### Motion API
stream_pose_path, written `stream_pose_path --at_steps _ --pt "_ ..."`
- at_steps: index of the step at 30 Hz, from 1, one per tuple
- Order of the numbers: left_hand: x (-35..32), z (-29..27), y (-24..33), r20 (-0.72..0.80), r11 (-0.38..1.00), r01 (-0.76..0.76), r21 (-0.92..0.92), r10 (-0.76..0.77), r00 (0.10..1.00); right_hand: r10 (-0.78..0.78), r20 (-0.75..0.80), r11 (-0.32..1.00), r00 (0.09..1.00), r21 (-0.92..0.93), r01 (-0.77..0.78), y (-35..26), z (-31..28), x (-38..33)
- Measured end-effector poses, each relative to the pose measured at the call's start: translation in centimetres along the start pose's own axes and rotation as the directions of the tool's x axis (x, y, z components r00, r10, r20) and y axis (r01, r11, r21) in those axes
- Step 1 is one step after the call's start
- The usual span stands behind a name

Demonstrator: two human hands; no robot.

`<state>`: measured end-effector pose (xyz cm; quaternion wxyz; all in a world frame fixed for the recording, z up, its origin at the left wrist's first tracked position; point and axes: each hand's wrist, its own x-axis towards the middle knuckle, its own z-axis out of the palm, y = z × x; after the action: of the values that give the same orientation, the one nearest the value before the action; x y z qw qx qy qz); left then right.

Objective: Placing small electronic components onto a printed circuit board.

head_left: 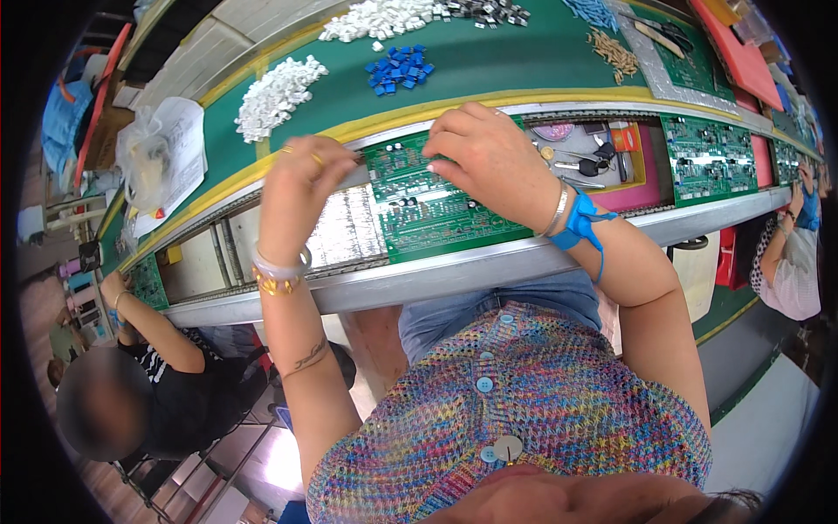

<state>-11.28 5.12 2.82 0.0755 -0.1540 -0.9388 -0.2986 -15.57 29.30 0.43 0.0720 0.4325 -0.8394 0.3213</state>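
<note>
A green circuit board (428,229), fitted with many small parts, lies in the rail track before me. Over its far side reaches my right hand (493,162), thumb and fingertips curled close together; whatever they hold is too small to make out. A blue band is tied at that wrist. My left hand (305,170) hovers left of the board's far corner, its fingers bent into a pinch, and I cannot see what is in them. Beyond the track, piles of white connectors (279,94) and blue terminal blocks (400,70) lie on the green bench mat (349,103).
The metal rail (367,286) runs across in front of me. An open drawer (642,157) with keys shows beside the board. More boards (711,162) sit rightward. Brown parts (613,54) and a plastic bag (147,162) flank the bench. Co-workers (166,384) sit on both sides.
</note>
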Motion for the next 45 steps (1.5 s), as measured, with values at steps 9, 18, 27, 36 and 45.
stream_pose_path --at_steps 9,18,27,36,45 --pt "0.1 -0.8 -7.6 -0.473 0.912 0.287 0.294 -0.122 0.872 0.026 0.085 0.993 0.996 0.110 -0.035 -1.0 1.2 1.2" --pt "2.4 1.1 -8.0 -0.505 0.963 0.106 0.246 0.034 0.862 0.108 0.054 0.991 0.993 -0.080 -0.104 1.1 6.1 12.5" --pt "-1.0 0.9 -15.7 -0.406 0.859 0.008 -0.511 -0.250 0.879 0.113 -0.136 0.983 0.984 -0.127 -0.130 1.0 14.0 14.6" --pt "0.4 0.4 -16.9 -0.339 0.841 0.024 -0.540 -0.243 0.909 0.021 -0.092 0.992 0.996 0.129 -0.009 -2.3 5.1 5.9" --pt "0.0 1.0 -13.8 -0.324 0.824 0.053 -0.564 -0.280 0.904 0.230 -0.135 0.871 0.964 0.471 -0.142 0.2 0.1 -2.7"
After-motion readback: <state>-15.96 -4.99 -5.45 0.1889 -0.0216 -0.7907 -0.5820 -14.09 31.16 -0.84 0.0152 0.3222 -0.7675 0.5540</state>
